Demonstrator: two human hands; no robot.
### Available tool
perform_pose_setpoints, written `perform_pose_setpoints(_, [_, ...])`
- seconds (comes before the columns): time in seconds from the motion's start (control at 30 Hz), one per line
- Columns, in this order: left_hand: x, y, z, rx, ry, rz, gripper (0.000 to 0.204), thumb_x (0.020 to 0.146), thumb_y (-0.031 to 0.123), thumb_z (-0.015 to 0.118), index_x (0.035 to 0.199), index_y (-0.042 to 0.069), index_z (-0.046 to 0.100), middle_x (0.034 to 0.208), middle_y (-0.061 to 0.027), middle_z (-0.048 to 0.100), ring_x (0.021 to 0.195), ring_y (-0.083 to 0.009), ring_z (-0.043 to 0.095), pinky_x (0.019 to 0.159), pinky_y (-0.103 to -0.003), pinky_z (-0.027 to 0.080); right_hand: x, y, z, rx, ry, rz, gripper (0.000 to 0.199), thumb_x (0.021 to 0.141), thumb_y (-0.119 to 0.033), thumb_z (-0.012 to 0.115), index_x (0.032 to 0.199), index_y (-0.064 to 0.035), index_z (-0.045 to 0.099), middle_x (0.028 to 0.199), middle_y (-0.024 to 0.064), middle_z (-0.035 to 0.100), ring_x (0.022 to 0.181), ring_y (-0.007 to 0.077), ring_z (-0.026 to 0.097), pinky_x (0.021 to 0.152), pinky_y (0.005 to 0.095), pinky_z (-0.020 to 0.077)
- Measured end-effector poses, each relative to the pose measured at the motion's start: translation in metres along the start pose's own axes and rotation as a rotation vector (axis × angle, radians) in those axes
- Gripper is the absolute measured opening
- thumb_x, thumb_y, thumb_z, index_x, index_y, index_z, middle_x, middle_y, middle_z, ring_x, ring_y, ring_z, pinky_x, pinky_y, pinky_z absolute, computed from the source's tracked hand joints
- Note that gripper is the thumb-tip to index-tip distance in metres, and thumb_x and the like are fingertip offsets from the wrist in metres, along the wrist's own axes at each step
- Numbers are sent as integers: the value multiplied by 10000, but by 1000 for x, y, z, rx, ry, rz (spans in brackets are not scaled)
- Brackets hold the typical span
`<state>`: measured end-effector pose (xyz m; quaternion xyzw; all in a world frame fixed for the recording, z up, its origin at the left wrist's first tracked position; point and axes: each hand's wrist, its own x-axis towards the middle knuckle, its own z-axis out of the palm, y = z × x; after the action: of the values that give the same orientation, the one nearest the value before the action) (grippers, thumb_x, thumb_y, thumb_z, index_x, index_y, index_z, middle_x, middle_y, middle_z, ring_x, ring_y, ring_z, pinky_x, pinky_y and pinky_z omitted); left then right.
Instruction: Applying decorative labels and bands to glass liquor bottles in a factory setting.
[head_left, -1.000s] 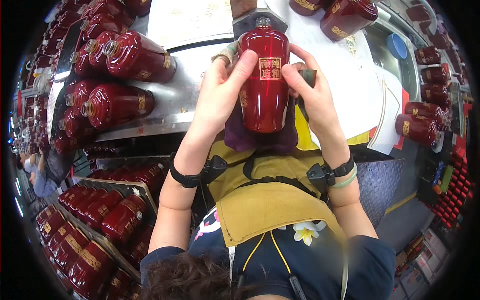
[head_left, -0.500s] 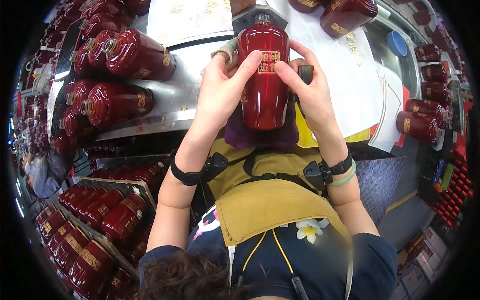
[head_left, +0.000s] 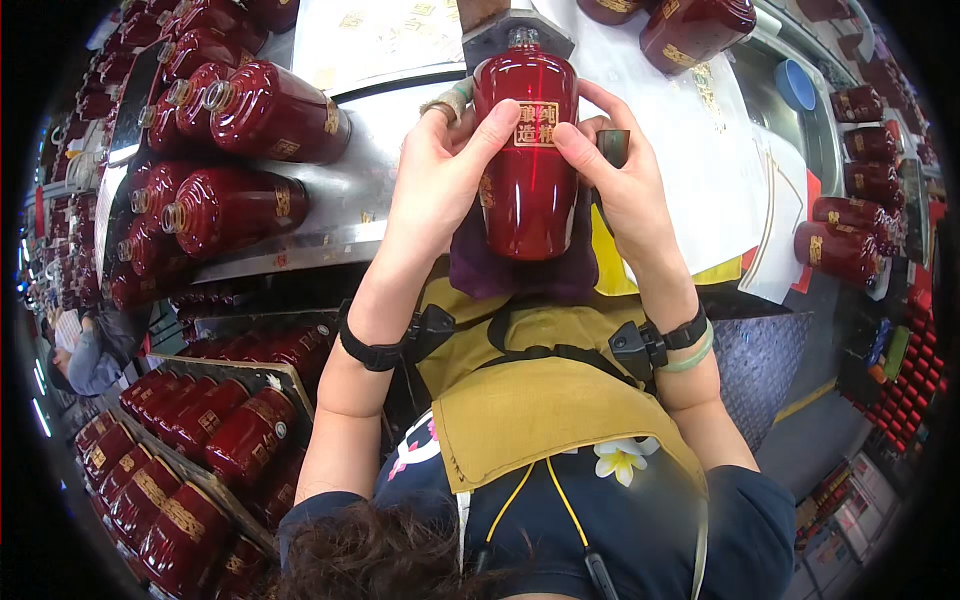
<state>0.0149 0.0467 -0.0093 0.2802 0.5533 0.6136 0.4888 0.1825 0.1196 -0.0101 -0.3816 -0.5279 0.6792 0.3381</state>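
the left hand [head_left: 445,165] and right hand [head_left: 622,180] grasp a glossy red bottle [head_left: 530,205] by its sides over a purple cloth [head_left: 520,278], neck [head_left: 523,38] pointing away; its contents cannot be told. at lower left, a crate [head_left: 215,362] holds similar bottles [head_left: 243,437].

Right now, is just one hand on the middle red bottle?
No: the left hand and right hand both hold the red bottle, one on each side.
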Motion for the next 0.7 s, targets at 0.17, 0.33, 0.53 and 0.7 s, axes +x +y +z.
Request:
perform_pose_setpoints(0.17, [0,0,1,-7,2,1,568,984,280,731,1346,-114,539,1224,-201,696,1089,-175,681,958,-312,551,1,0,0,7,-8,7,639,910,-206,820,1427,16,516,832,-75,471,760,21,451,698,180,392])
perform_pose_setpoints(0.33, [-1,-1,1,-6,14,-10,537,984,273,731,1324,-105,558,1194,-192,705,1062,-174,687,933,-314,558,0,-1,-1,15,-5,4,630,908,-195,821,1425,6,522,833,-75,474,764,21,456,698,181,392])
perform_pose_setpoints(0.53, [-1,0,2,24,33,-14,546,980,279,738,1323,-106,557,1203,-196,700,1052,-174,688,928,-311,559,0,5,-2,28,-4,5,621,907,-187,821,1422,0,528,837,-74,481,764,22,461,697,181,394])
perform_pose_setpoints(0.7, [-3,2,1,-29,18,-41,582,982,279,735,1365,-105,523,1241,-185,686,1100,-177,671,968,-318,541,0,-3,-4,-57,-1,-23,577,953,-191,763,1426,15,504,877,-46,524,780,53,491,725,204,421])
